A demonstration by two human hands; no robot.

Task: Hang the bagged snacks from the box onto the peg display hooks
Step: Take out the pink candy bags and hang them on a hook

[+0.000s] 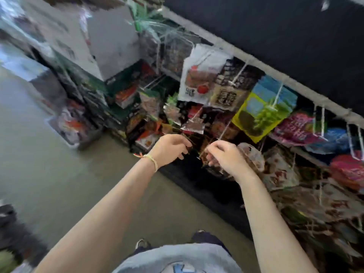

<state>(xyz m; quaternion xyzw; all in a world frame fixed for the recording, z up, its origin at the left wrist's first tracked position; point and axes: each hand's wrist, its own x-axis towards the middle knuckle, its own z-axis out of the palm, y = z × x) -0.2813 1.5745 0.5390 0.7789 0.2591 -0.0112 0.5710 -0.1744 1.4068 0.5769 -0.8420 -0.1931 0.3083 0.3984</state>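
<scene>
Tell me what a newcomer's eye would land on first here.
First, the two bare hands at the centre, left hand and right hand, working at something small and blurred among the hanging snack bags. Next, the bright yellow-green bag up right on the rack, beside a white bag with red fruit.

both hands (pixel 173 145) (pixel 224 156) pinch a blurred snack bag (pixel 204 154) before hanging snacks (pixel 199 79).

**Glossy film, pale wire, matt floor**

The hanging snack bags (pixel 264 113) look like glossy printed plastic film; one near the middle (pixel 192 126) seems silvery and foil-like. The peg hooks (pixel 239 74) appear as thin pale wire. The floor (pixel 49 170) is smooth and matt. A big box (pixel 110 42) reads as matt cardboard, though blurred.
</scene>
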